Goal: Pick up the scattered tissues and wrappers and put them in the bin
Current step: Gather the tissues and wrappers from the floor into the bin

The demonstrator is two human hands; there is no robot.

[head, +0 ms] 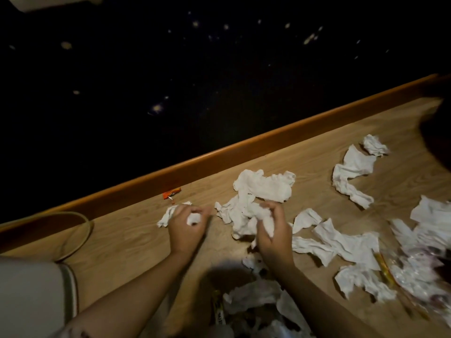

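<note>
Several crumpled white tissues lie scattered over a wooden table (136,240). My left hand (188,228) is closed around a small tissue (168,215) near the table's far edge. My right hand (273,230) grips a crumpled tissue (264,215) at the edge of a large tissue heap (261,186). A small orange wrapper (171,192) sits against the raised rim beyond my left hand. More tissues (351,172) lie to the right, and a yellow wrapper (384,267) rests among them. No bin is clearly visible.
A raised orange-brown rim (244,147) borders the table's far side; beyond it all is dark. A thin curved hoop (80,230) lies at the left. A pale sleeve or cloth (31,296) fills the lower left. Tissues and a yellow wrapper (218,311) pile at the bottom centre.
</note>
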